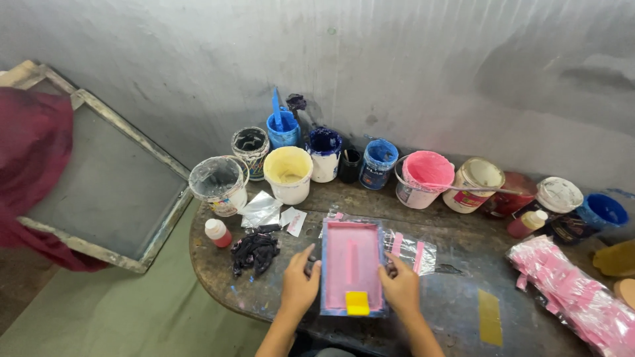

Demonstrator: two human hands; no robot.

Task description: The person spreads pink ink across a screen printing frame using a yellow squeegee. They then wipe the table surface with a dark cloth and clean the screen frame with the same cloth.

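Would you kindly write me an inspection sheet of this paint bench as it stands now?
Surface: dark, paint-stained wooden table.
Job's things: small pink-coated screen frame lying flat, yellow block on its near end.
Clutter: row of open paint tubs along the wall, among them a cream-filled white bucket and a pink-filled bucket; crumpled black rag; pile of pink packets in clear plastic.
Grippers: left hand and right hand grip the frame's long sides, fingers curled on its edges.
Cables: nothing seen.
Surroundings: grey plastered wall; large wooden-framed mesh screen leaning at left.
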